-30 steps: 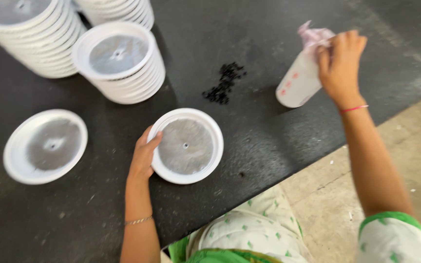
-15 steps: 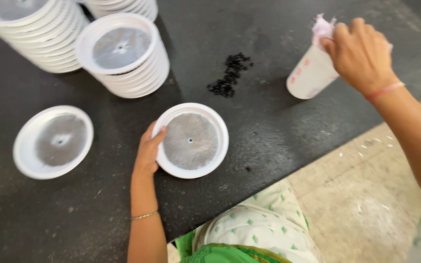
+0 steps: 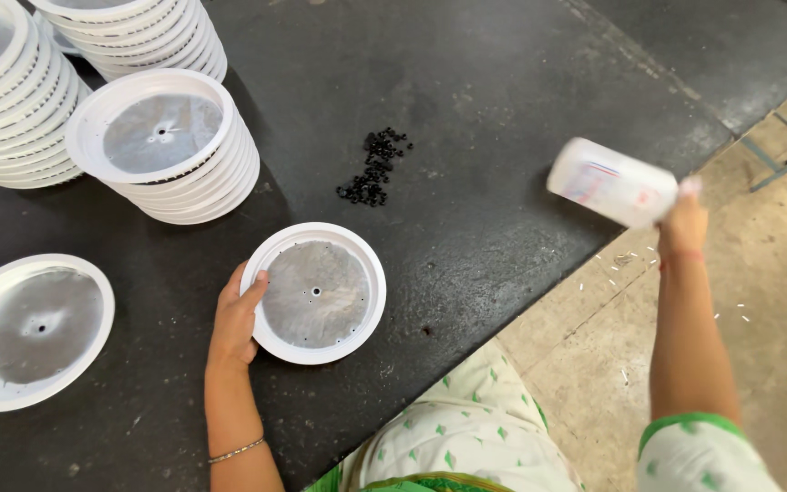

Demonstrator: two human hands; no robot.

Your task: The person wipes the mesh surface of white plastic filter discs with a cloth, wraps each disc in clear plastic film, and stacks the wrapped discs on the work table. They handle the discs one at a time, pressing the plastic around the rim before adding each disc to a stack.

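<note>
A round white disc (image 3: 315,292) with a silvery centre and a small middle hole lies on the black mat (image 3: 466,109). My left hand (image 3: 236,316) holds its left rim, thumb over the edge. My right hand (image 3: 682,223) is lifted off the mat at the right and grips a white plastic bottle (image 3: 610,181), which is tilted nearly flat with its base pointing left. The bottle is blurred. A small heap of black beads (image 3: 373,169) lies on the mat between the disc and the bottle.
A stack of matching white discs (image 3: 172,150) stands behind the held disc, with more stacks (image 3: 11,91) at the far left and back. A single disc (image 3: 29,330) lies at the left. The mat ends at a diagonal edge with bare concrete floor (image 3: 776,301) to the right.
My right hand has picked the bottle up off the mat, swung it out to the right and tipped it sideways. My left hand stays on the disc's rim.
</note>
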